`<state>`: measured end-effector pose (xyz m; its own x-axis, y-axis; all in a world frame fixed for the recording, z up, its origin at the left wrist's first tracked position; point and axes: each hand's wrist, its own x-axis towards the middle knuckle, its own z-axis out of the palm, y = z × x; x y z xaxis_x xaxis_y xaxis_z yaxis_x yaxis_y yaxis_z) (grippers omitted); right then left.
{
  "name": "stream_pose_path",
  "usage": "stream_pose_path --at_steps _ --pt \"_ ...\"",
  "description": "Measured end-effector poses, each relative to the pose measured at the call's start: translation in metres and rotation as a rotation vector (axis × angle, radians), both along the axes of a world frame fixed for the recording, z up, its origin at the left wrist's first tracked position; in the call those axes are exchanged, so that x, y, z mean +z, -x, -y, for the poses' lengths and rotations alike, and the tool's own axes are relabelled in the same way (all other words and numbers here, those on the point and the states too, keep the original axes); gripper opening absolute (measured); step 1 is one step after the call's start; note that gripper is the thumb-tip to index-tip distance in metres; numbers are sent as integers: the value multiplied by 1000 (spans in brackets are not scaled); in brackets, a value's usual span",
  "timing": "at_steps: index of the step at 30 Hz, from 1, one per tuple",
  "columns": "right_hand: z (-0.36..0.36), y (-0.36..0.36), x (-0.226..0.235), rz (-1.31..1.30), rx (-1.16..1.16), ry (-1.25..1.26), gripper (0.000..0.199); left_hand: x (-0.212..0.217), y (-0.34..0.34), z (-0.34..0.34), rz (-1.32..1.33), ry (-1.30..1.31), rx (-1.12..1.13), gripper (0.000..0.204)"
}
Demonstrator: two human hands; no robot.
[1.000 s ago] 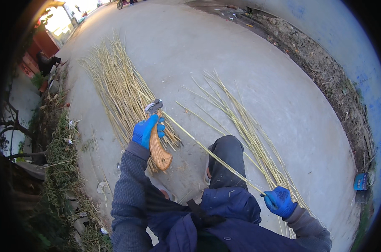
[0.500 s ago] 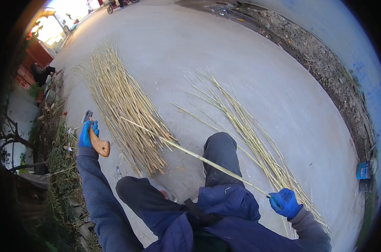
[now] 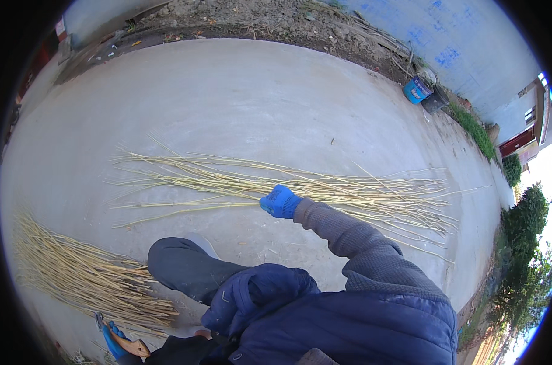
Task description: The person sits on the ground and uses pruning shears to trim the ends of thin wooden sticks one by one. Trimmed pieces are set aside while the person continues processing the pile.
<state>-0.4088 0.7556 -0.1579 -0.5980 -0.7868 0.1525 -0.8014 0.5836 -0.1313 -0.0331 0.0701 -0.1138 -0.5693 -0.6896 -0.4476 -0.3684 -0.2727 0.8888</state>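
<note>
Concrete ground (image 3: 276,103): pale, wide, carrying all items
Spread of long pale green stalks (image 3: 361,191): lying flat across the middle of the ground
Heap of yellower stalks (image 3: 75,274): lower left, well apart from the spread
Right hand (image 3: 280,201): blue glove, reaching out to the near edge of the spread, grip closed around a stalk there
Left hand (image 3: 113,340): blue glove, bottom edge, just beside the heap, grip wrapped on a wooden-handled tool (image 3: 130,345)
Blue bucket (image 3: 417,90): far edge
</note>
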Motion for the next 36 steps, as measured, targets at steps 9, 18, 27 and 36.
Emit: stream_pose_path --at_steps 9,18,27,36 --pt "-52 -32 -116 207 -500 -400 16 2 11 -23 160 -11 -95 84" --pt "-65 24 -69 177 -985 -731 23 65 38 -94 -33 -34 36 56" --pt "201 73 109 316 -14 638 51 151 76 -191 -130 151 -140 30" --pt "397 -121 185 1621 601 352 50 148 39 -203 -85 -43 -225 31"
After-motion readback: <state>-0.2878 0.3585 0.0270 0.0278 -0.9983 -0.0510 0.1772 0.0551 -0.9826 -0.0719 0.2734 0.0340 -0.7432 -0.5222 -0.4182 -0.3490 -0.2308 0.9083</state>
